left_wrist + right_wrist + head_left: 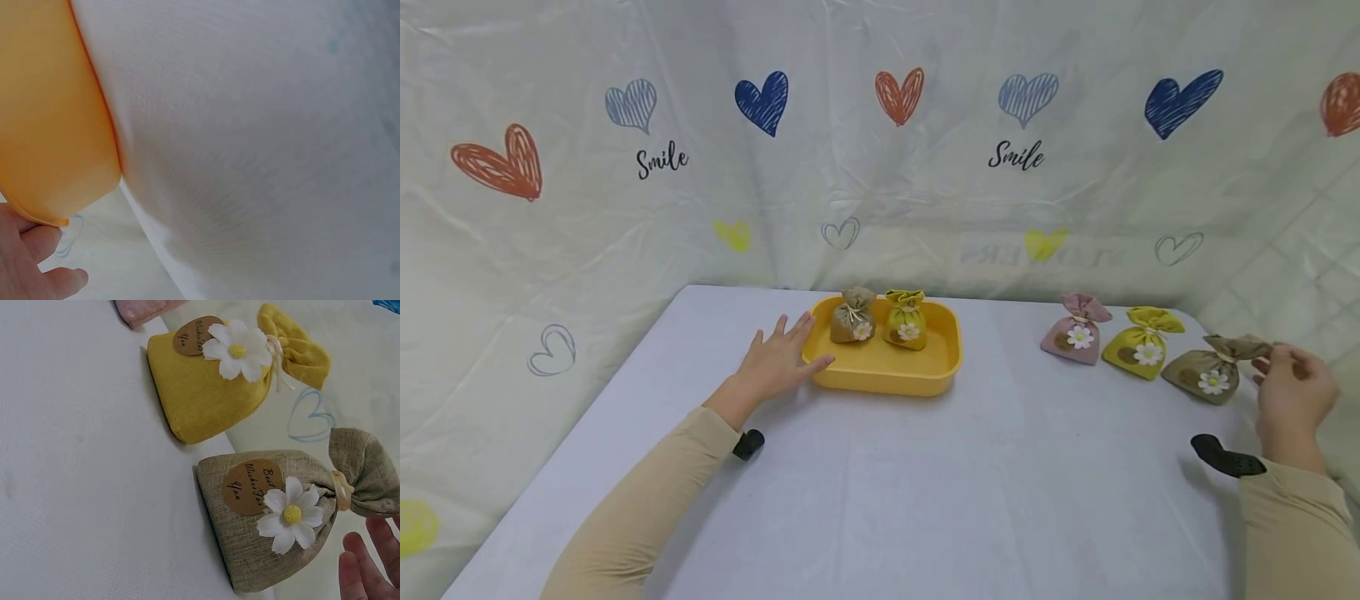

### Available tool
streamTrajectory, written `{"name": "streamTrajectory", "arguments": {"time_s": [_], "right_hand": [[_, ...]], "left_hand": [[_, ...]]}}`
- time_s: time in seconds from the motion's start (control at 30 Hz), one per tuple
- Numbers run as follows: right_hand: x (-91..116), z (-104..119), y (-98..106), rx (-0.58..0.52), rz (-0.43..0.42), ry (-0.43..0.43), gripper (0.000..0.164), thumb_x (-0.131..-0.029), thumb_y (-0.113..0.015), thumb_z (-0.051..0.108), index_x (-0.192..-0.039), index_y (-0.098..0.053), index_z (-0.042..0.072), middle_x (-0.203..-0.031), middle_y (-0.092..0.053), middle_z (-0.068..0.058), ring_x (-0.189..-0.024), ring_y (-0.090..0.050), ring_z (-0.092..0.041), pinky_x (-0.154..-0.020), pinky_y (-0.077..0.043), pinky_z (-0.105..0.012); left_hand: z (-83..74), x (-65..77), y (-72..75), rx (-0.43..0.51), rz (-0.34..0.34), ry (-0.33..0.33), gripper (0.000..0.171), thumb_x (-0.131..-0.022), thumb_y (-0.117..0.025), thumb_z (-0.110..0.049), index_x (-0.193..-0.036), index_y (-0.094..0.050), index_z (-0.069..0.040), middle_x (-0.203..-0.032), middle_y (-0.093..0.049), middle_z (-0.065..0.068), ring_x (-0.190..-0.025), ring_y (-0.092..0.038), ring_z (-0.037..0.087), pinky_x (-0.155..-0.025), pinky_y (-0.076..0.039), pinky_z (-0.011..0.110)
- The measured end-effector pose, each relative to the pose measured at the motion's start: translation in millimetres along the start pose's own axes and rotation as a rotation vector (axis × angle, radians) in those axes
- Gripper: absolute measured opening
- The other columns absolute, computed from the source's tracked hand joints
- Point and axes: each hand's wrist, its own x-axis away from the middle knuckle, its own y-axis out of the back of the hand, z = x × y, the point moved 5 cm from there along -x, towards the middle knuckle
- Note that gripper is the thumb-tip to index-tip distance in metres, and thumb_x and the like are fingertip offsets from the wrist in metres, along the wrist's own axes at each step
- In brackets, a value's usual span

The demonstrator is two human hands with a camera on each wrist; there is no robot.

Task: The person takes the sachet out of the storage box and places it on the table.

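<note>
My left hand rests on the left rim of a yellow tray, fingers spread and mostly straight; in the left wrist view its fingers touch the tray's edge. At the right, my right hand pinches the gathered top of a brown cloth sachet bearing a white flower. The right wrist view shows this sachet's round tag and cord tie up close; the thumb is out of sight there. Beside it are a yellow sachet and, farther left, a pink sachet.
Inside the tray stand another brown sachet and another yellow sachet, near its back wall. A white cloth covers the table. Behind it hangs a pale curtain printed with hearts.
</note>
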Motion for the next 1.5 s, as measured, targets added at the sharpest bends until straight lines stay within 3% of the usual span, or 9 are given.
{"name": "streamTrajectory", "arguments": {"time_s": [0.13,0.27,0.37,0.6,0.77,0.9,1.2,1.4,1.5], "right_hand": [[4.4,6.1,-1.9,0.045,-0.018,0.042,0.012,-0.107,-0.056,0.022,-0.101,-0.062,0.031,-0.099,-0.056,0.016,-0.085,-0.056,0.007,-0.066,-0.041,-0.003],[8.1,12.4,-5.1,0.190,-0.032,0.089,0.015,-0.108,-0.053,0.027,-0.113,-0.062,0.038,-0.106,-0.050,0.024,-0.103,-0.048,0.009,-0.092,-0.039,-0.012],[9.9,17.8,-7.1,0.258,-0.044,0.134,0.018,-0.109,-0.050,0.028,-0.113,-0.060,0.043,-0.106,-0.046,0.026,-0.109,-0.043,0.010,-0.103,-0.030,-0.015],[16.0,32.4,-13.8,0.207,-0.033,0.237,0.022,-0.108,-0.052,0.020,-0.104,-0.063,0.039,-0.101,-0.050,0.023,-0.099,-0.045,0.008,-0.093,-0.032,-0.014],[21.9,38.4,-21.1,0.204,-0.006,0.234,0.024,-0.108,-0.052,0.017,-0.112,-0.067,0.034,-0.105,-0.052,0.023,-0.105,-0.046,0.007,-0.097,-0.033,-0.013],[24.9,42.3,-29.0,0.141,0.032,0.257,0.024,-0.107,-0.053,0.014,-0.116,-0.070,0.028,-0.105,-0.058,0.020,-0.104,-0.051,0.005,-0.096,-0.035,-0.011],[48.1,51.3,-50.3,-0.057,0.205,0.290,0.018,-0.104,-0.057,0.006,-0.110,-0.072,0.013,-0.101,-0.067,0.009,-0.092,-0.063,-0.003,-0.081,-0.046,-0.006],[59.3,52.9,-66.8,0.107,0.282,0.359,0.022,-0.107,-0.054,0.015,-0.124,-0.068,0.013,-0.110,-0.065,0.012,-0.103,-0.061,-0.003,-0.089,-0.046,-0.009],[67.7,53.8,-75.8,0.124,0.322,0.378,0.022,-0.107,-0.054,0.015,-0.124,-0.068,0.013,-0.111,-0.065,0.012,-0.107,-0.061,-0.005,-0.091,-0.046,-0.010]], "left_hand": [[-0.4,0.0,0.4,-0.004,0.001,0.002,0.093,-0.100,-0.041,-0.070,-0.164,-0.020,-0.006,-0.170,-0.016,0.009,-0.154,-0.011,0.045,-0.116,-0.013,0.071],[-0.4,0.4,0.7,-0.007,-0.003,0.006,0.092,-0.100,-0.041,-0.069,-0.164,-0.020,-0.006,-0.170,-0.017,0.009,-0.154,-0.012,0.044,-0.116,-0.014,0.071],[-1.0,1.0,1.1,-0.006,-0.001,0.008,0.092,-0.100,-0.042,-0.069,-0.164,-0.020,-0.006,-0.170,-0.017,0.008,-0.154,-0.012,0.044,-0.116,-0.014,0.071],[-0.7,0.2,1.3,-0.001,0.004,0.007,0.093,-0.100,-0.041,-0.070,-0.164,-0.020,-0.006,-0.170,-0.017,0.009,-0.154,-0.011,0.044,-0.116,-0.013,0.071],[-0.9,-0.5,1.4,-0.008,0.006,0.005,0.093,-0.100,-0.040,-0.070,-0.164,-0.021,-0.006,-0.170,-0.017,0.009,-0.154,-0.012,0.044,-0.116,-0.014,0.071],[-0.9,0.1,1.4,-0.002,0.012,0.006,0.093,-0.100,-0.041,-0.070,-0.164,-0.020,-0.006,-0.170,-0.017,0.010,-0.154,-0.011,0.045,-0.116,-0.013,0.071],[-1.7,0.4,1.6,-0.002,0.011,0.006,0.092,-0.101,-0.041,-0.069,-0.164,-0.019,-0.006,-0.170,-0.016,0.008,-0.154,-0.011,0.044,-0.116,-0.013,0.071],[-1.7,0.5,1.3,0.002,0.009,0.009,0.092,-0.101,-0.041,-0.069,-0.164,-0.021,-0.007,-0.170,-0.017,0.008,-0.154,-0.011,0.044,-0.117,-0.013,0.071],[-2.2,0.8,1.7,0.000,0.007,0.009,0.091,-0.101,-0.042,-0.069,-0.164,-0.021,-0.007,-0.170,-0.017,0.008,-0.154,-0.012,0.044,-0.116,-0.013,0.071]]}}
